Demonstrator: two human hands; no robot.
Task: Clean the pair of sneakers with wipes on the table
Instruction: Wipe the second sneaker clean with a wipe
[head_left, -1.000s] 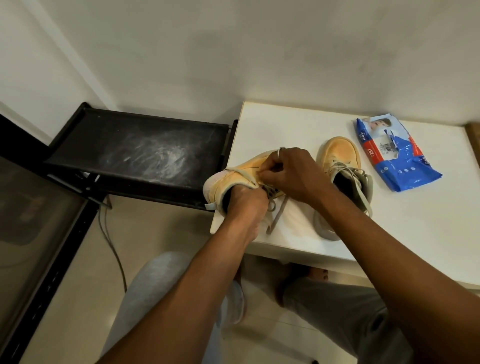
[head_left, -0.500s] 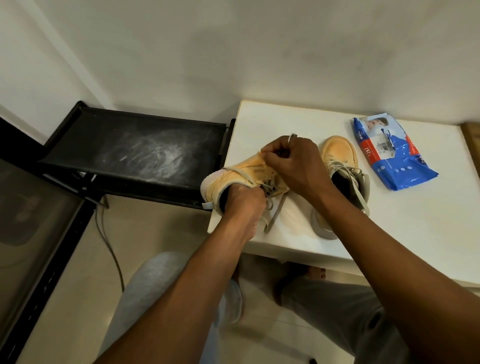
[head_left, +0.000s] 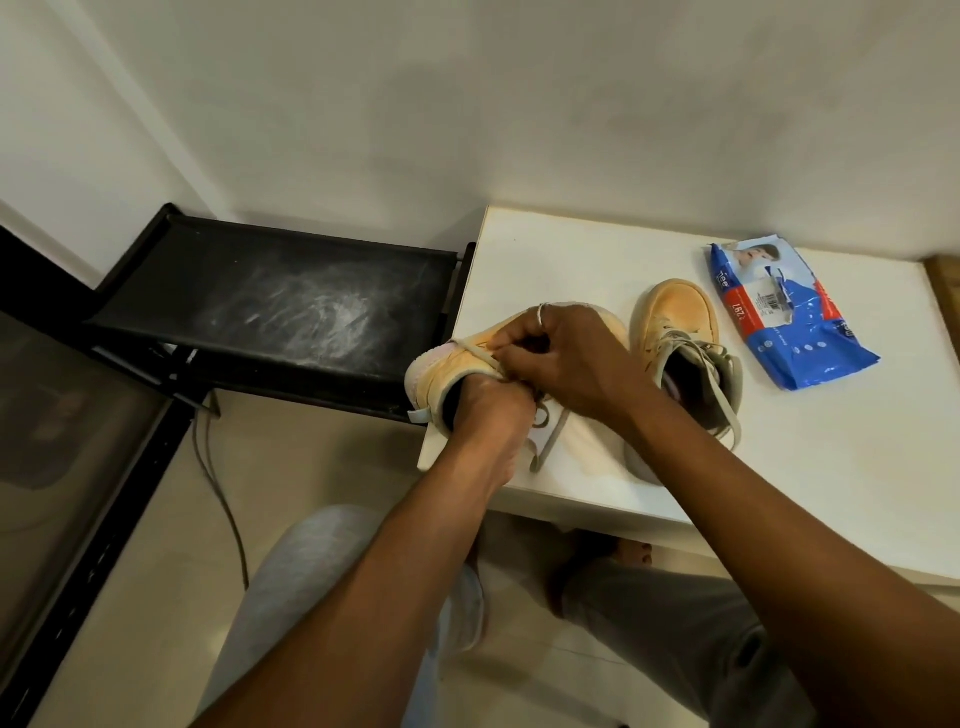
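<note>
A tan sneaker (head_left: 452, 364) lies at the left edge of the white table (head_left: 831, 467), its heel hanging over the edge. My left hand (head_left: 493, 410) is pushed into its opening and grips it there, fingers hidden inside. My right hand (head_left: 566, 358), a ring on one finger, pinches the pale shoelace (head_left: 475, 351) on top of that sneaker. Loose lace ends (head_left: 548, 447) trail onto the table. The second tan sneaker (head_left: 675, 317) stands just to the right, untouched. A blue pack of wipes (head_left: 789, 332) lies beyond it, torn at the top.
A dusty black shelf (head_left: 280, 306) stands against the table's left side, with a cable (head_left: 223, 499) hanging to the floor beneath it. A dark cabinet (head_left: 62, 415) fills the far left. My knees and a bare foot (head_left: 623, 556) are under the table's front edge.
My right hand lifted away along the shoe with the lace, then came back toward my left hand. The left hand and both sneakers stayed put.
</note>
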